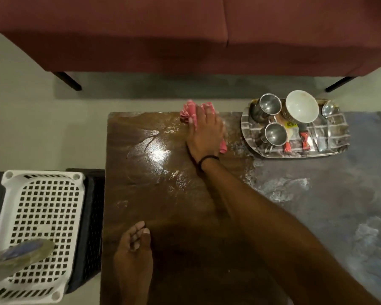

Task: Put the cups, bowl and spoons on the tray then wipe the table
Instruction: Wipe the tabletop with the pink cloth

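Two steel cups, a white bowl and a spoon sit on a patterned tray, far right. The right hand, grip spread flat, presses a pink cloth onto the wooden worktop's far edge. The left hand rests near the front, fingers loosely curled, holding nothing.

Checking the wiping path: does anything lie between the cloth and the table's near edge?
Only the left hand, near that edge; otherwise the table between it and the cloth under the right hand looks bare.
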